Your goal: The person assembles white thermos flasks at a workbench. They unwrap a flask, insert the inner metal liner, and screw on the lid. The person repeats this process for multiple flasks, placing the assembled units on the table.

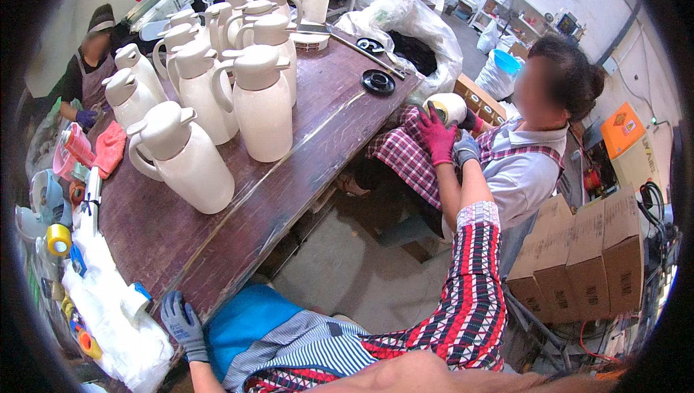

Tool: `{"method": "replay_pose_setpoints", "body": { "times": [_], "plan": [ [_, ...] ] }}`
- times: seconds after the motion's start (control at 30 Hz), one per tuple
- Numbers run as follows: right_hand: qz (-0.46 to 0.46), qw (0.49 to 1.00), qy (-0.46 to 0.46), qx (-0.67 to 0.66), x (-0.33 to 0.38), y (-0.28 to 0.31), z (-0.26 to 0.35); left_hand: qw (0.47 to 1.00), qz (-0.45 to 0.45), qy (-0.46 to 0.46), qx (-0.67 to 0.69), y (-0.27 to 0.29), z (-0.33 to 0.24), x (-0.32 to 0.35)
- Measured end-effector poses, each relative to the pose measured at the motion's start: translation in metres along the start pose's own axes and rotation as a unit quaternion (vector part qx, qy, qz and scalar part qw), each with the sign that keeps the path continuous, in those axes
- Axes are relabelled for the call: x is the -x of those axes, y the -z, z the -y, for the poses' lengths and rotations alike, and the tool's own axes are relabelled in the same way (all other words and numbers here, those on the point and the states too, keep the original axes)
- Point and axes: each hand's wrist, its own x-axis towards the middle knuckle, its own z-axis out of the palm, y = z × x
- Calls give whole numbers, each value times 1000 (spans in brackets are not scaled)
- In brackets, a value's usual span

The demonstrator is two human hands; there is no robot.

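My left hand (183, 326), in a grey glove, rests on the near left edge of the dark table with its fingers spread and nothing in them. My right arm reaches out in a red, black and white patterned sleeve. At its end my right hand (466, 148), in a grey-blue glove, is beside a co-worker's pink-red gloved hand (438, 136). That co-worker holds a cream jug (450, 108) on its side over a checked apron. My right fingers are partly hidden, so whether they touch the jug cannot be made out.
Several cream vacuum jugs (262, 115) stand on the brown table (289, 183). A black round part (378, 81) lies near its far right edge. White plastic film (119, 313) and tape rolls are at left. Cardboard boxes (578, 259) stand at right. Another person works at far left.
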Motion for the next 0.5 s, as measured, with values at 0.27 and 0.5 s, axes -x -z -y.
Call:
{"method": "replay_pose_setpoints", "body": {
  "times": [0.27,0.5],
  "plan": [
    [-1,999,26,-34,-11,-27,-33,1000,1,-15,2,-2,-10,-8],
    [-166,950,-120,-236,6,26,0,999,13,-29,-4,-11,1,-9]
  ]
}}
